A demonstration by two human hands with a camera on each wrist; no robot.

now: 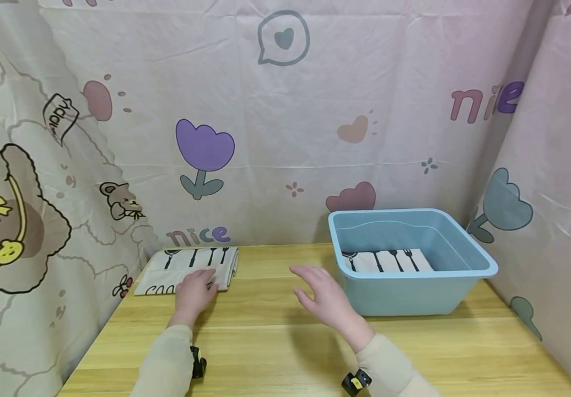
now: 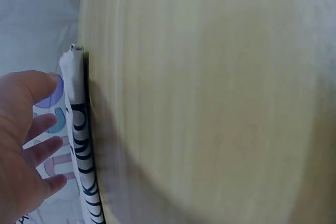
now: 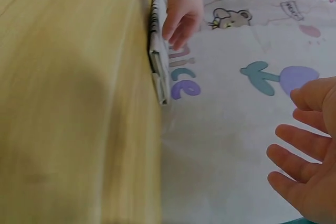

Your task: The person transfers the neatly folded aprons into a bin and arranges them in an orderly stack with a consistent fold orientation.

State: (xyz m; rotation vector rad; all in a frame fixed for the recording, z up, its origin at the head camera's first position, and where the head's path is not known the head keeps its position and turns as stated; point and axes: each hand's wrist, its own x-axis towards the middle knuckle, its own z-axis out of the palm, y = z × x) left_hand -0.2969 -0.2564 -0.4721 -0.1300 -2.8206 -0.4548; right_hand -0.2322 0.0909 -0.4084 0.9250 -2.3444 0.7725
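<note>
A folded white cloth [image 1: 186, 262] printed with black cutlery and lettering lies flat at the table's back left. My left hand [image 1: 195, 292] is over its near right part, fingers spread and loosely bent; in the left wrist view a narrow gap shows between the fingertips and the folded cloth [image 2: 79, 114]. My right hand [image 1: 326, 300] hovers above the table, left of a light blue plastic basin [image 1: 404, 295], fingers relaxed and holding nothing. Inside the basin lies another folded white cloth [image 1: 389, 261] with black cutlery prints; its lower part is hidden by the front wall.
The wooden table [image 1: 265, 342] reaches back to a printed curtain [image 1: 275, 138], which also hangs along the left and right sides. The basin stands at the back right, close to the curtain. A small black wrist camera [image 1: 198, 362] sits on the left sleeve.
</note>
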